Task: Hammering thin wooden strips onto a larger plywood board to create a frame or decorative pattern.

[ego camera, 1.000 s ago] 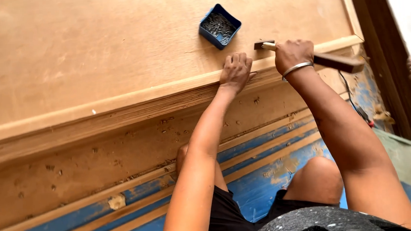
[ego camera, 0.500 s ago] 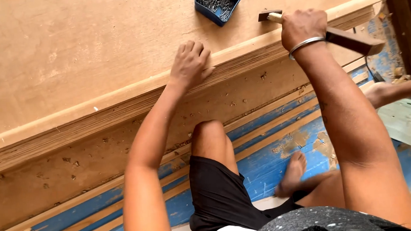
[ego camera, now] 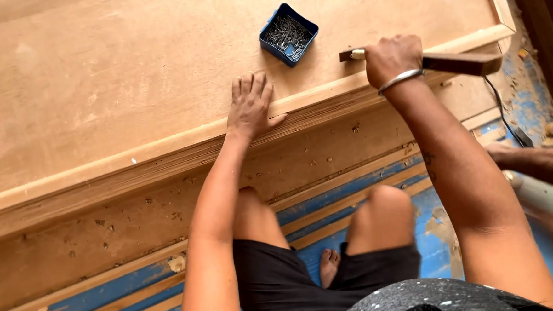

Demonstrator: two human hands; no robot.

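Wooden panel [ego camera: 96,89] lies over a blue-painted floor [ego camera: 329,200]. Right hand [ego camera: 392,58] fisted around hammer [ego camera: 454,63], handle running level rightward. Left hand [ego camera: 252,106] flat, fingers together, on the trim [ego camera: 162,149]; nail box [ego camera: 288,34] just beyond.

The left hand [ego camera: 250,106] lay flat, fingers spread, on the wooden panel [ego camera: 96,89], just above the raised strip of moulding [ego camera: 162,149] along its edge. The right hand [ego camera: 392,60], a metal bangle [ego camera: 400,79] on its wrist, gripped a hammer [ego camera: 454,63] by its wooden handle, held level over the moulding. A small blue box of nails [ego camera: 288,34] sat on the panel between the two hands. Another person's arm [ego camera: 532,161] reached in at the right edge, above the blue-painted floor [ego camera: 341,193].
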